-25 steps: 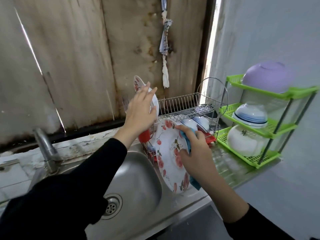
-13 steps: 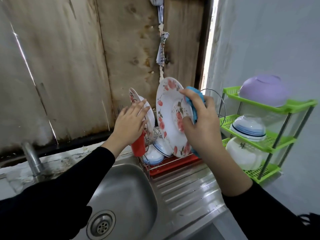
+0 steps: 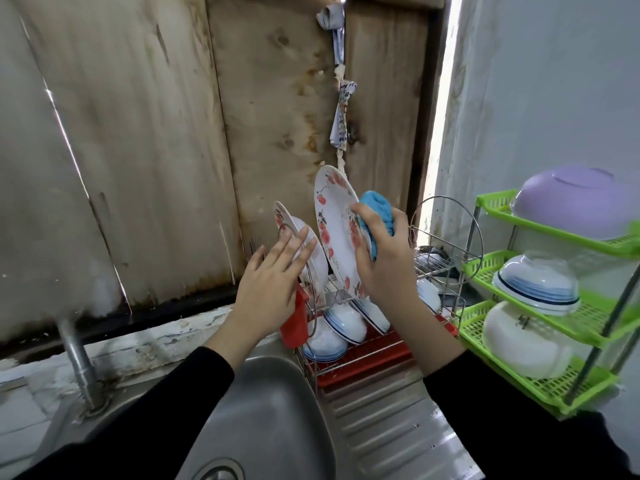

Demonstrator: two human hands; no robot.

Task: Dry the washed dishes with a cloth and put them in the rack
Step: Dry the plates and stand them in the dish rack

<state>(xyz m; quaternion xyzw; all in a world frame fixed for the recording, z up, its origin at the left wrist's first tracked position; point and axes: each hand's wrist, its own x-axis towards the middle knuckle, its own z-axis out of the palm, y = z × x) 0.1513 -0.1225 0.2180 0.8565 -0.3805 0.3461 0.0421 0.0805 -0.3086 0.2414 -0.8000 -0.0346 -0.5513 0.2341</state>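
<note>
Holding the plate [image 3: 335, 223] upright over the rack [image 3: 446, 258] for slotting, the right hand [image 3: 384, 268] grips it with the cloth [image 3: 376, 211], while the left hand [image 3: 273, 282], fingers straight, seems to steady the second plate [image 3: 286, 220].

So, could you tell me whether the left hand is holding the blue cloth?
No, the right hand grips the blue cloth together with a flowered plate, while the left hand has straight fingers and holds nothing.

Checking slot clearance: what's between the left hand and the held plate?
Head view: another floral plate stands in the rack between left hand and held plate.
</note>
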